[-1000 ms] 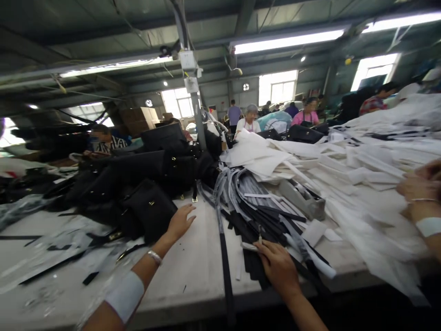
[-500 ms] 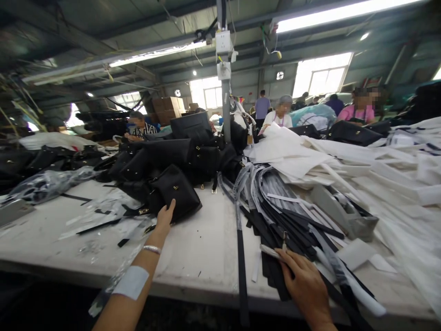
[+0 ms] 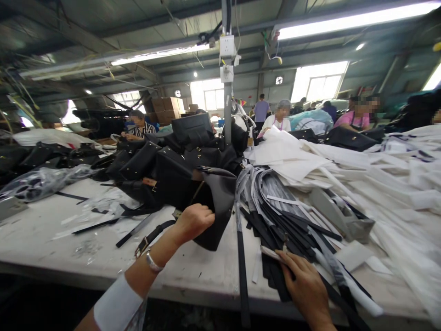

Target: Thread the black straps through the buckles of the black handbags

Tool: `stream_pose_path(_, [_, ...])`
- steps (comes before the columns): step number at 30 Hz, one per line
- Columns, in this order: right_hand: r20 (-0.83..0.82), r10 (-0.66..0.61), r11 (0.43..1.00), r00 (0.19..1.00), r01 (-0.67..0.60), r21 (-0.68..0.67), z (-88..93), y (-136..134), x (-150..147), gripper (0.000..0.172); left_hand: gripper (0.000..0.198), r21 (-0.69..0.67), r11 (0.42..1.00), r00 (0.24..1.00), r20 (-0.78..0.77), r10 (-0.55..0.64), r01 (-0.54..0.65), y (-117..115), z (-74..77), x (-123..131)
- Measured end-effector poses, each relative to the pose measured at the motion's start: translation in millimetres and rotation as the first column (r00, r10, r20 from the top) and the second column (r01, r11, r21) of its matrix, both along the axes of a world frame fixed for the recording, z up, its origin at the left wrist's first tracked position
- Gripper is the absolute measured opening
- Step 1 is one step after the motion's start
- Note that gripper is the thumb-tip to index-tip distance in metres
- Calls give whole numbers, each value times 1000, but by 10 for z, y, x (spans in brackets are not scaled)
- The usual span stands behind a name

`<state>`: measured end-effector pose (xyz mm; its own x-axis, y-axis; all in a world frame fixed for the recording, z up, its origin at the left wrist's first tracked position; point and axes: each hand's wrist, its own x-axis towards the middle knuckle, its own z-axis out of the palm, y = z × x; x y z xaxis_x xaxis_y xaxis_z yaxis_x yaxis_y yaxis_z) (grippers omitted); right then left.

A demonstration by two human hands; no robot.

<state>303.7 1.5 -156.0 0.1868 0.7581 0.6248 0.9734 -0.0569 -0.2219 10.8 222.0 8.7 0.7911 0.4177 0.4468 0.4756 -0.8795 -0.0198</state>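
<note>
My left hand (image 3: 196, 222) is closed on the edge of a black handbag (image 3: 222, 202), which is tilted with its dark mouth facing me. A black strap with a buckle (image 3: 142, 246) trails beside my left wrist. My right hand (image 3: 305, 282) is closed around a pale, narrow object (image 3: 270, 252) with a small metal piece standing up by the fingertips; its kind cannot be made out. Under and beyond that hand lies a bundle of long black straps (image 3: 289, 225), partly wrapped in clear plastic.
More black bags (image 3: 138, 161) are piled behind on the white table (image 3: 165, 271). White sheets (image 3: 292, 151) heap up at the right, near a grey holder (image 3: 339, 214). Strips and plastic scraps lie left. A post with sockets (image 3: 227, 92) rises centrally; several people work beyond.
My left hand has moved right and nearer, turning the handbag so its mouth now faces me. My right hand stays in place with the pale object.
</note>
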Motion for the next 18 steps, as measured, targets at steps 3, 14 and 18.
stream_pose_path(3, [-2, -10, 1000, 1000, 10, -5, 27, -3, -18, 32, 17, 74, 970, 951, -228, -209, 231, -140, 73, -9])
stream_pose_path(14, [45, 51, 996, 998, -47, -75, 103, 8, 71, 37, 27, 81, 995, 998, 28, 62, -64, -647, -359, 16])
stream_pose_path(18, [84, 39, 989, 996, -27, -142, 204, 70, 138, 38, 36, -20, 997, 957, 280, 77, -75, -867, -600, -111])
